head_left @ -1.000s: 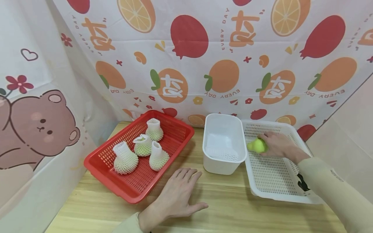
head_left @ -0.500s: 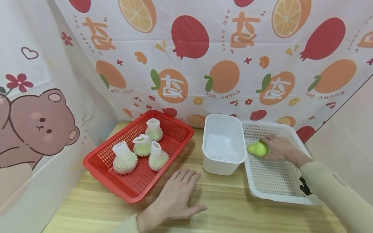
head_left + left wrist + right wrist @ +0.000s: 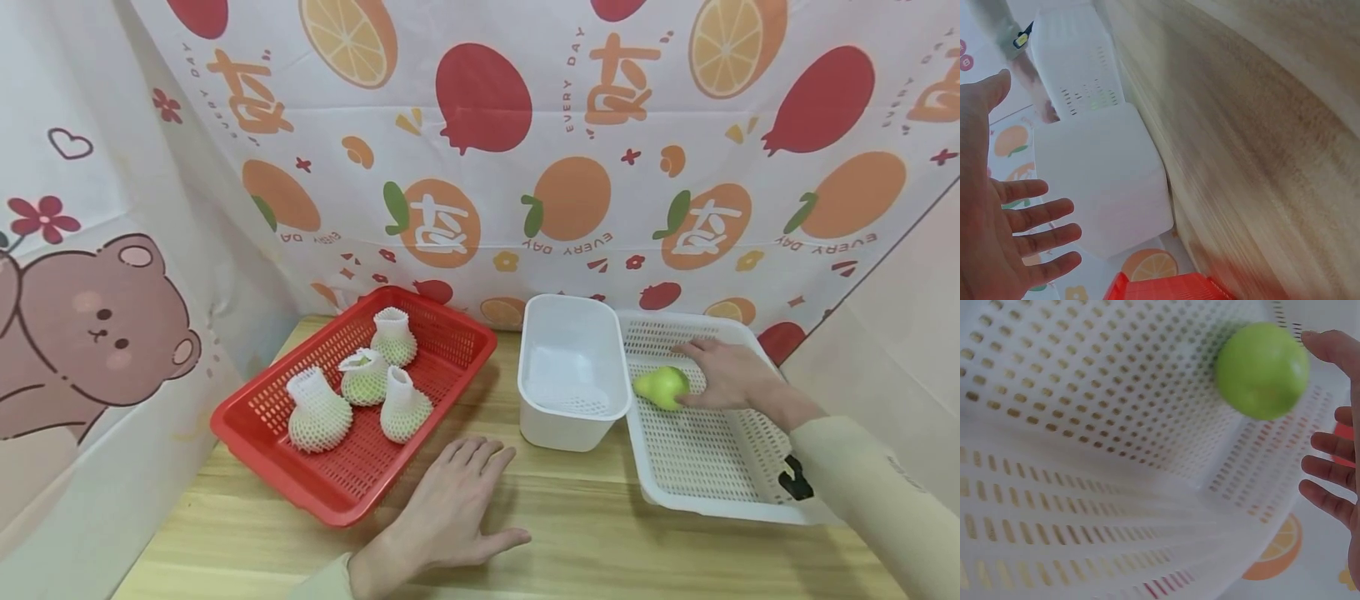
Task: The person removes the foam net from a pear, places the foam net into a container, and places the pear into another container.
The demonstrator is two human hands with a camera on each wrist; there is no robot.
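Clock directions per head view. Green pear (image 3: 663,388) lies inside the white perforated basket (image 3: 697,454), toward its 10 o'clock side. Right grip (image 3: 731,375) is at 3 o'clock of the pear, fingers extended, holding nothing; thumb just beside the fruit, contact cannot be told. Left grip (image 3: 450,517) is likewise unclosed and holds nothing, over the worktop (image 3: 585,525). White bin (image 3: 566,429) stands at 9 o'clock of the pear, between it and the red basket (image 3: 277,479); printed cloth (image 3: 480,100) hangs at 12 o'clock. Count: one bare pear, four net-wrapped fruits (image 3: 321,418) in red, two baskets, one bin. Pear's narrow end points to 9 o'clock; long axis roughly 9–3.
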